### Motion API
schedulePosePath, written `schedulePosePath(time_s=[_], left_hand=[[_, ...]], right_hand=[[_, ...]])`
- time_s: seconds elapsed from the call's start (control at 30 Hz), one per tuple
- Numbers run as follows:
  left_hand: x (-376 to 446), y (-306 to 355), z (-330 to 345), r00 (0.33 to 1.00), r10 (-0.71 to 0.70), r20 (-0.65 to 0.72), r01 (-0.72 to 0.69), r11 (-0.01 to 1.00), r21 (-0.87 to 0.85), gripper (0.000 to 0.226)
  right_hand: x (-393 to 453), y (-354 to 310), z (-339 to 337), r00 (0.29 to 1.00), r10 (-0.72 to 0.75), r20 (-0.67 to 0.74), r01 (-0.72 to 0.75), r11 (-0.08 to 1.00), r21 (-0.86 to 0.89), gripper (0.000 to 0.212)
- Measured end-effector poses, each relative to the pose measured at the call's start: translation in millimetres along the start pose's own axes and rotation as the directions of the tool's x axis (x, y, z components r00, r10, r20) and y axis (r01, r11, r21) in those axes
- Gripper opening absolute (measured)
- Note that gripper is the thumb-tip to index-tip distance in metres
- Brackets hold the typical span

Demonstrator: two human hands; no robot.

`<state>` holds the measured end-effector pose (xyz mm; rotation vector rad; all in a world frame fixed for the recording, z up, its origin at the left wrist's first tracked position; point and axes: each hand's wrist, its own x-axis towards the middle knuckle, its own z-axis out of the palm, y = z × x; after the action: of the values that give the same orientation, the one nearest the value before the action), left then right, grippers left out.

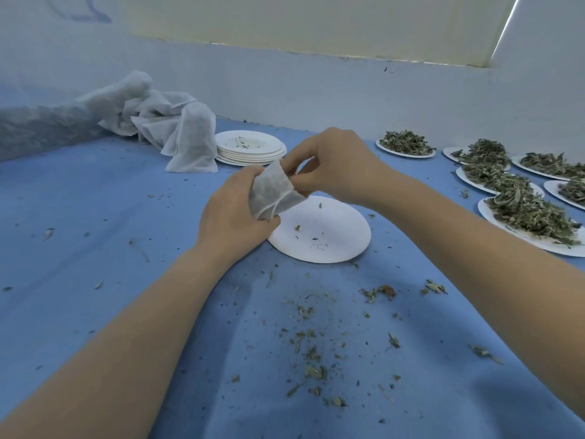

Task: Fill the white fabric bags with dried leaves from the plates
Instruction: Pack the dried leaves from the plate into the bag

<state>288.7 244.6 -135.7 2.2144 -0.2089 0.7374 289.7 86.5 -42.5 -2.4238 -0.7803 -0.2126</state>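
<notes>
My left hand [232,213] grips a small white fabric bag [272,193] that bulges with dark leaves inside. My right hand [329,166] pinches the bag's upper right edge with thumb and fingers. Both hands hover over a white plate [326,236] that holds only a few leaf crumbs. Several plates heaped with dried green leaves [531,213] stand in a row at the right. A pile of white fabric bags [177,128] lies at the back left.
A stack of used white plates [250,147] stands beside the bag pile. Loose leaf bits [313,343] are scattered over the blue table cover [95,217] in front of me. A pale wall runs along the table's far edge.
</notes>
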Motion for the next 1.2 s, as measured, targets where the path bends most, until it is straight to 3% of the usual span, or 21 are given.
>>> schedulePosePath(time_s=[0.17, 0.3, 0.4, 0.5, 0.6, 0.67, 0.77, 0.97, 1.13, 1.2], left_hand=[[-0.7, 8.9, 3.2, 0.997, 0.039, -0.069, -0.039, 0.999, -0.009, 0.044], [-1.0, 8.4, 4.5, 0.996, 0.044, -0.079, -0.045, 0.999, -0.014, 0.042], [-0.3, 7.1, 1.4, 0.996, 0.039, -0.077, -0.045, 0.996, -0.071, 0.054], [2.4, 7.0, 3.3, 0.998, 0.008, -0.055, -0.011, 0.998, -0.067, 0.053], [10.3, 5.7, 9.0, 0.993, -0.074, 0.096, 0.074, 0.997, 0.006, 0.034], [11.1, 6.2, 8.6, 0.992, -0.069, 0.104, 0.066, 0.997, 0.036, 0.031], [2.2, 13.1, 4.8, 0.999, 0.033, 0.002, -0.033, 0.998, 0.06, 0.044], [2.3, 11.3, -4.2, 0.999, 0.052, 0.014, -0.052, 0.998, 0.047, 0.063], [2.7, -6.3, -9.3, 1.0, -0.006, -0.011, 0.007, 0.995, 0.102, 0.055], [2.7, -11.1, -9.8, 0.999, -0.038, -0.02, 0.04, 0.996, 0.079, 0.055]], right_hand=[[5.4, -6.3, 8.7, 0.998, -0.043, -0.054, 0.038, 0.996, -0.075, 0.02], [7.9, -6.6, 10.5, 0.989, -0.029, 0.143, 0.054, 0.983, -0.176, 0.02], [4.8, -8.0, 8.0, 0.961, -0.018, 0.277, 0.066, 0.984, -0.163, 0.02], [3.9, -8.5, 14.4, 0.99, -0.047, 0.134, 0.068, 0.985, -0.161, 0.014], [2.4, -10.5, 23.1, 0.997, -0.015, -0.075, 0.004, 0.989, -0.149, 0.019], [1.9, -9.9, 27.1, 0.993, 0.008, -0.12, -0.023, 0.991, -0.129, 0.019], [1.1, -6.1, 22.4, 0.998, 0.013, -0.061, -0.018, 0.996, -0.086, 0.015], [-9.0, 4.2, 2.4, 0.992, -0.009, 0.125, 0.007, 1.0, 0.014, 0.02], [-23.2, 22.5, 2.2, 0.999, 0.049, 0.006, -0.049, 0.988, 0.149, 0.018], [-29.6, 33.4, 6.3, 0.99, 0.144, 0.009, -0.144, 0.986, 0.078, 0.035]])
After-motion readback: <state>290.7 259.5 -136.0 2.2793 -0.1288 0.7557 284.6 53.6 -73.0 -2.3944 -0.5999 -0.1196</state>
